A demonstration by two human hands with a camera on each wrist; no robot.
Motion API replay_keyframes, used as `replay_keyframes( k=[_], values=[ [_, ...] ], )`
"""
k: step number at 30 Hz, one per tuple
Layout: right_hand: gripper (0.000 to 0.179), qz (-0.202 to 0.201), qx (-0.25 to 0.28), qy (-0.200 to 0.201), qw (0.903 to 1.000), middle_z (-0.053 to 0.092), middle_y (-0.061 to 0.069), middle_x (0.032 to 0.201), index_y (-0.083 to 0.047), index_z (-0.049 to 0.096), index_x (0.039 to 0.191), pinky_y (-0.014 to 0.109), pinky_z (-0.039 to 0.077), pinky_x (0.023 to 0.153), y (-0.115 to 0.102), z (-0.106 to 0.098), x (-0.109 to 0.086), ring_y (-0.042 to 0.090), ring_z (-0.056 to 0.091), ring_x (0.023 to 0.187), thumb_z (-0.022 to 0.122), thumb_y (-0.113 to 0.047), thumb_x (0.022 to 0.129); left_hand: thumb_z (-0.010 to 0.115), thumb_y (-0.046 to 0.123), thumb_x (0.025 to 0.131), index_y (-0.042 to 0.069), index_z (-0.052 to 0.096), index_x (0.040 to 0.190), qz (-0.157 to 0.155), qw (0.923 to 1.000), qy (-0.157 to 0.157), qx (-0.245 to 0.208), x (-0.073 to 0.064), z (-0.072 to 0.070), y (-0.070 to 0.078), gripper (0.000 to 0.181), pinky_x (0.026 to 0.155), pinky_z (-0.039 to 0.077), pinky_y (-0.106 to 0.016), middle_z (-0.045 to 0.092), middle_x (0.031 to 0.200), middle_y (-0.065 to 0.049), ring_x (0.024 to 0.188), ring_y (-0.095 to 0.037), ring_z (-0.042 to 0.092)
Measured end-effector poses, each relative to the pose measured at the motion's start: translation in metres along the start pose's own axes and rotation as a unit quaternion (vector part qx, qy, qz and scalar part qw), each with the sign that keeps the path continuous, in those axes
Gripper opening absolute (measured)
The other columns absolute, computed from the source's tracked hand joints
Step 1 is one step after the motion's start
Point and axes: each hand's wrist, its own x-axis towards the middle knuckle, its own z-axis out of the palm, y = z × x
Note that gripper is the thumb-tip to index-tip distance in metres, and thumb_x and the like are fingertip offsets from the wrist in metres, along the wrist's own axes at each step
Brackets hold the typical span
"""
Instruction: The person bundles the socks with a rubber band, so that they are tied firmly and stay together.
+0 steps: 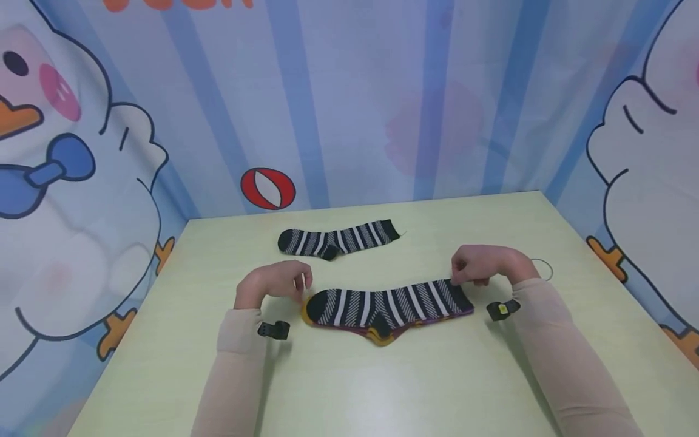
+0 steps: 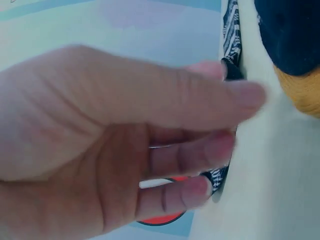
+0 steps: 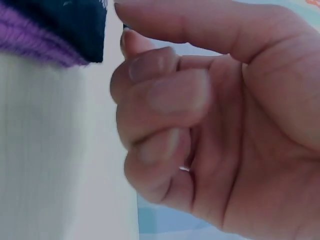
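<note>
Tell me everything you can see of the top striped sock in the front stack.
The striped sock is dark, with white and finely patterned bands and a plain toe, heel and cuff; it looks knitted. It lies flat on other socks, whose mustard and purple edges peek out. In the head view its toe points left, heel toward the wearer. The left hand is apart from the toe; whether the right hand touches the cuff, I cannot tell.

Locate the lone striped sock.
In the head view, the lone striped sock lies slightly left of centre near the back of the table, beyond the stacked socks.
</note>
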Motion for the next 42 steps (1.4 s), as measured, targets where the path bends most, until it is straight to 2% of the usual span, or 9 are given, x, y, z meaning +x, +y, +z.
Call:
replay_keyframes(
  k=[7, 15, 19, 24, 27, 30, 33, 38, 42],
  values=[
    [0.010, -0.040, -0.029, 0.057, 0.9971, 0.058, 0.009, 0.073, -0.006, 0.062, 0.090, 0.034, 0.045, 0.057, -0.012, -0.002, 0.015, 0.015, 0.049, 0.056, 0.064, -0.013, 0.096, 0.069, 0.010, 0.094, 0.003, 0.061, 0.110, 0.047, 0.9945, 0.084, -0.041, 0.001, -0.004, -0.005, 0.019, 0.079, 0.051, -0.039, 0.066, 0.100, -0.009, 0.088, -0.022, 0.062],
    [0.012, -0.062, -0.050, 0.080, 0.9936, 0.063, 0.015, 0.087, -0.003, 0.063, 0.101, 0.045, 0.051, 0.063, -0.039, -0.015, 0.040, 0.023, 0.058, 0.067, 0.062, -0.014, 0.098, 0.066, 0.016, 0.097, 0.001, 0.062, 0.114, 0.021, 0.9802, 0.182, -0.075, 0.008, -0.005, -0.006, 0.023, 0.082, 0.051, -0.041, 0.064, 0.107, -0.014, 0.095, -0.027, 0.060],
    [0.024, -0.071, -0.040, 0.099, 0.9917, 0.066, 0.019, 0.098, 0.002, 0.062, 0.115, 0.044, 0.053, 0.067, -0.045, -0.021, 0.056, 0.032, 0.065, 0.077, 0.061, -0.017, 0.099, 0.064, 0.019, 0.098, -0.001, 0.060, 0.119, -0.002, 0.9631, 0.251, -0.098, 0.016, -0.003, -0.012, 0.029, 0.083, 0.050, -0.043, 0.063, 0.108, -0.015, 0.097, -0.030, 0.059],
    [0.040, -0.079, -0.011, 0.142, 0.9866, 0.065, 0.019, 0.110, 0.008, 0.055, 0.130, 0.039, 0.055, 0.072, -0.046, -0.025, 0.079, 0.037, 0.065, 0.095, 0.060, -0.018, 0.100, 0.062, 0.019, 0.099, -0.002, 0.056, 0.123, -0.024, 0.9281, 0.345, -0.137, 0.026, -0.001, -0.025, 0.032, 0.084, 0.049, -0.044, 0.064, 0.107, -0.017, 0.099, -0.031, 0.060],
    [0.039, -0.075, 0.011, 0.174, 0.9818, 0.063, 0.019, 0.112, 0.008, 0.055, 0.130, 0.042, 0.055, 0.076, -0.046, -0.027, 0.092, 0.039, 0.063, 0.100, 0.059, -0.017, 0.100, 0.060, 0.018, 0.099, -0.002, 0.055, 0.124, -0.029, 0.9111, 0.380, -0.156, 0.031, -0.003, -0.032, 0.032, 0.083, 0.049, -0.044, 0.063, 0.108, -0.018, 0.099, -0.032, 0.060],
    [0.037, -0.068, 0.025, 0.202, 0.9768, 0.062, 0.019, 0.111, 0.007, 0.056, 0.129, 0.045, 0.054, 0.078, -0.045, -0.028, 0.102, 0.041, 0.061, 0.101, 0.058, -0.016, 0.101, 0.060, 0.019, 0.099, -0.001, 0.054, 0.124, -0.043, 0.9011, 0.402, -0.158, 0.038, -0.006, -0.038, 0.032, 0.082, 0.049, -0.045, 0.062, 0.110, -0.018, 0.099, -0.032, 0.060],
    [0.036, -0.062, 0.022, 0.227, 0.9716, 0.061, 0.020, 0.113, 0.008, 0.057, 0.127, 0.045, 0.053, 0.080, -0.044, -0.027, 0.112, 0.039, 0.061, 0.102, 0.057, -0.017, 0.101, 0.059, 0.021, 0.099, 0.000, 0.054, 0.125, -0.064, 0.8962, 0.413, -0.149, 0.044, -0.011, -0.044, 0.034, 0.085, 0.049, -0.048, 0.062, 0.115, -0.020, 0.102, -0.034, 0.060],
    [0.035, -0.044, 0.014, 0.267, 0.9627, 0.062, 0.022, 0.117, 0.007, 0.059, 0.125, 0.045, 0.050, 0.087, -0.043, -0.026, 0.132, 0.033, 0.059, 0.105, 0.057, -0.018, 0.100, 0.057, 0.023, 0.099, 0.000, 0.052, 0.129, -0.108, 0.8922, 0.413, -0.147, 0.050, -0.017, -0.056, 0.038, 0.090, 0.047, -0.052, 0.058, 0.125, -0.021, 0.109, -0.037, 0.058],
    [0.038, -0.028, 0.015, 0.274, 0.9612, 0.060, 0.024, 0.121, 0.009, 0.057, 0.126, 0.046, 0.048, 0.093, -0.040, -0.025, 0.146, 0.036, 0.058, 0.111, 0.057, -0.018, 0.099, 0.055, 0.025, 0.100, 0.001, 0.049, 0.133, -0.143, 0.8914, 0.403, -0.150, 0.054, -0.017, -0.063, 0.041, 0.088, 0.047, -0.052, 0.057, 0.126, -0.022, 0.109, -0.038, 0.056]
  ],
)
